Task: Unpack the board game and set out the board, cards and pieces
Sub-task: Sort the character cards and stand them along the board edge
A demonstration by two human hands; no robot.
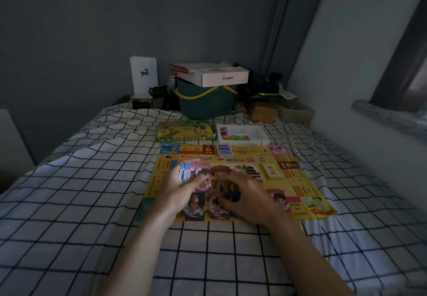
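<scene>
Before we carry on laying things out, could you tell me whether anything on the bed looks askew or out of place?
Nothing stands out. The board lies flat on the checked sheet, with the two card decks placed on it.

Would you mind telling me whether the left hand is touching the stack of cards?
Touching. The head view shows the left hand gripping the stack of cards, thumb curled across its face.

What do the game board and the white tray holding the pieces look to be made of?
Game board: likely printed paper or thin card, lying flat and following the bedsheet, slightly glossy. White tray: probably thin moulded plastic, with smooth rounded compartments; the dim light leaves it open.
</scene>
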